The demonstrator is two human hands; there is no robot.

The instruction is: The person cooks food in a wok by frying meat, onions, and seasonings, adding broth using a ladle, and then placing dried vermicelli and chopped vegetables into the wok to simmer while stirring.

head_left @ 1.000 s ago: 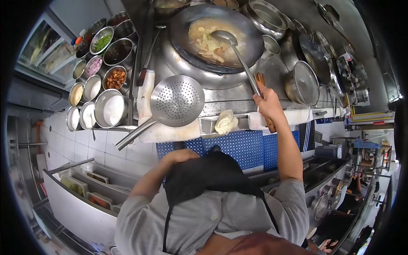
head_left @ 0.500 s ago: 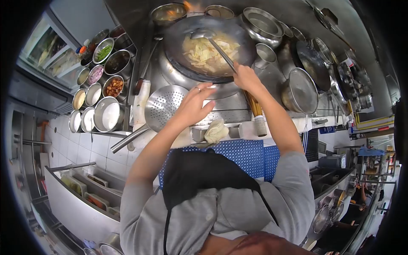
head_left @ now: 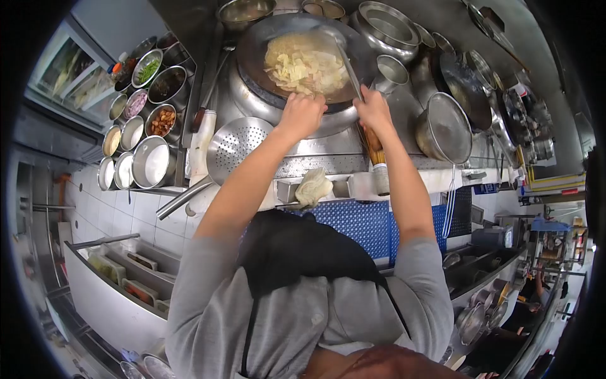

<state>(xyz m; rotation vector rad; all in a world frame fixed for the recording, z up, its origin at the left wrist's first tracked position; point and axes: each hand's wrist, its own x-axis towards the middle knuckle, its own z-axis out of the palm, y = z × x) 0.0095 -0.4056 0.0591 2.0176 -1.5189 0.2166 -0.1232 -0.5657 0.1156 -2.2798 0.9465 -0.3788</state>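
Note:
My right hand (head_left: 374,111) is closed round the handle of a long metal wok ladle (head_left: 349,66). Its wooden end sticks out below my fist, while steam blurs the bowl at the far side of the wok. In the big dark wok (head_left: 252,54), pale sliced pieces that look like cabbage (head_left: 300,69) lie in steaming liquid. At the wok's near rim, my left hand (head_left: 303,115) has its fingers curled over the edge and gripping it. The wok rests on a round metal burner ring (head_left: 249,98).
Left of the wok lie a perforated strainer (head_left: 237,148) and several metal pots of ingredients, one with browned pieces (head_left: 163,122). A crumpled cloth (head_left: 314,187) and a bamboo brush (head_left: 379,167) sit along the front edge. Metal pots (head_left: 445,129) stand at the right.
My left hand has gone from hovering open before the wok to gripping its near rim. The ladle has swung rightward and its handle stands steeper. Flames behind the wok no longer show.

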